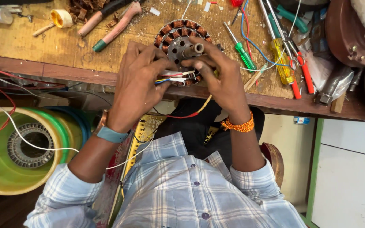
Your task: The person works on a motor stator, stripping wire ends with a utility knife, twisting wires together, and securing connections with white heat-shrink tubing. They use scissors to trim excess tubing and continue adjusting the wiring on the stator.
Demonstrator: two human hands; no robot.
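One head view looks steeply down, close over both hands at the bench [64, 46] edge, the shirt [191, 190] below them.

A round copper-wound motor stator [178, 36] sits at upper centre on the scuffed wooden workbench [55, 44], green-handled screwdriver [241, 48] to its right, yellow plastic bucket [5, 169] lower left.

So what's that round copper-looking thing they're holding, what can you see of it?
The round motor winding is a ring of copper-coloured coils around a grey metal core with holes, and a short metal shaft sticks up from its middle. It rests at the wooden bench edge. The left hand and right hand pinch the coloured wires at its near side.
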